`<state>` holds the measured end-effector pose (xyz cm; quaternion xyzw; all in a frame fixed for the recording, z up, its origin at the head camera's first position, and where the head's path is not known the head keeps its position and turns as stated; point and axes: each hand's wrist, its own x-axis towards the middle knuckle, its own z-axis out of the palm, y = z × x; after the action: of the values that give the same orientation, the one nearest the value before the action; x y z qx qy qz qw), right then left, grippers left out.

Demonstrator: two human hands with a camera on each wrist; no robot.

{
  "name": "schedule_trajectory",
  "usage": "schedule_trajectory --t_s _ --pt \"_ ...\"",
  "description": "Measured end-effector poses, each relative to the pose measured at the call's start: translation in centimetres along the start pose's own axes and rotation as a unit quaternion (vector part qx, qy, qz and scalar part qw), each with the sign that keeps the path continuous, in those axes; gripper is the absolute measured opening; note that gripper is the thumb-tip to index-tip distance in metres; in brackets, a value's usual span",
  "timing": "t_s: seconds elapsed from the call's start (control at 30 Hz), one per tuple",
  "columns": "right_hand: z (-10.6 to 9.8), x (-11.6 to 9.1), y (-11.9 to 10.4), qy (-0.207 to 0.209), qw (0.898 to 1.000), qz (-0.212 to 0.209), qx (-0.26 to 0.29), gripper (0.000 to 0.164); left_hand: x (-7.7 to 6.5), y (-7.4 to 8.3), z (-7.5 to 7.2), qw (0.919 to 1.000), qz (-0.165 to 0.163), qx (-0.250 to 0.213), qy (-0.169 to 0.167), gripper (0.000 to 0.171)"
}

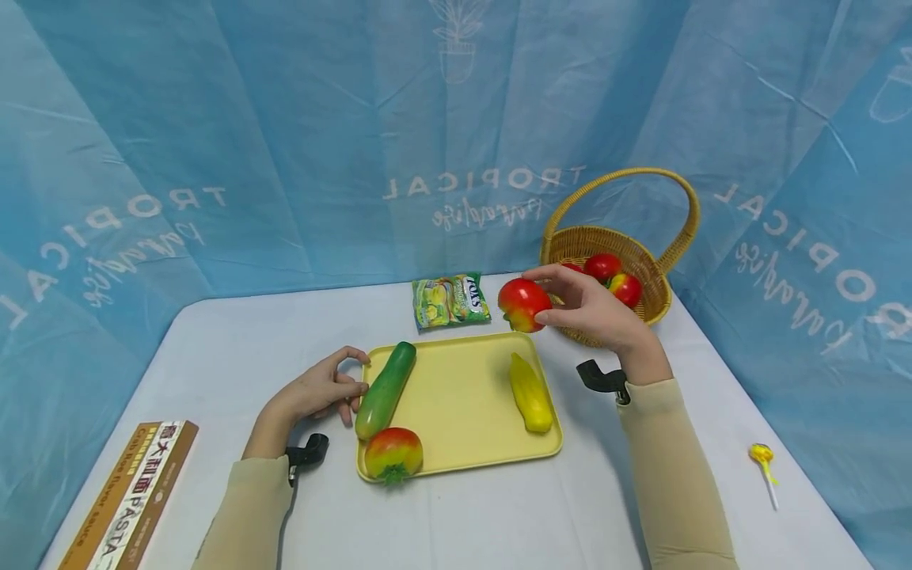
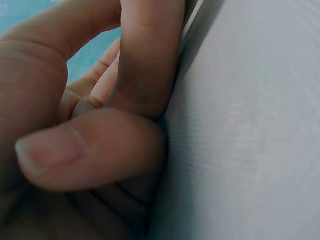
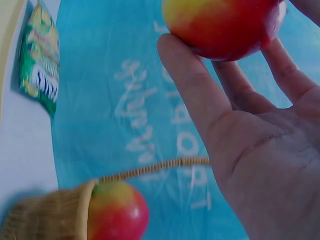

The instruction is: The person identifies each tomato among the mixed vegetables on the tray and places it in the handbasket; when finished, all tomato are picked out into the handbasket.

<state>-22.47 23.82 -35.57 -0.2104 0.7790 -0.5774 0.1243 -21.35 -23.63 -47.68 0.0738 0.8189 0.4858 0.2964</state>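
Note:
My right hand (image 1: 587, 309) holds a red and yellow toy tomato (image 1: 523, 301) between thumb and fingers, above the back right corner of the yellow tray (image 1: 463, 396). In the right wrist view the tomato (image 3: 225, 25) rests at the fingertips. My left hand (image 1: 317, 390) lies at the tray's left edge, fingers loosely bent, fingertips right at the rim and beside a green cucumber (image 1: 386, 392). The left wrist view shows its bent thumb (image 2: 90, 150) close to the white tabletop. A second tomato (image 1: 393, 453) sits at the tray's front left corner. A yellow banana-like fruit (image 1: 530, 394) lies on the right side.
Behind my right hand a wicker basket (image 1: 659, 297) with a tall handle holds several red fruits (image 1: 602, 267). A green snack bag (image 1: 450, 301) lies behind the tray. A pasta box (image 1: 131, 499) is at front left, a yellow lollipop (image 1: 761, 454) at far right. Blue curtains (image 1: 321, 142) surround the table.

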Motion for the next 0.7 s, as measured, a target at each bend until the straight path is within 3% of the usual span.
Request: schedule_trajectory --t_s 0.23,0.43,0.7 --pt "-2.9 -1.0 1.5 0.101 0.994 0.016 0.021 0.054 -0.1 0.1 0.0 1.0000 0.000 0.001 0.001 0.055" --pt "-4.8 -1.8 2.1 0.193 0.980 0.025 0.041 0.057 0.0 0.0 0.0 1.0000 0.001 0.005 0.001 0.056" --pt "-6.4 -2.5 3.6 0.229 0.967 0.028 0.104 0.060 0.1 -0.1 0.1 1.0000 0.003 0.004 0.000 0.056"
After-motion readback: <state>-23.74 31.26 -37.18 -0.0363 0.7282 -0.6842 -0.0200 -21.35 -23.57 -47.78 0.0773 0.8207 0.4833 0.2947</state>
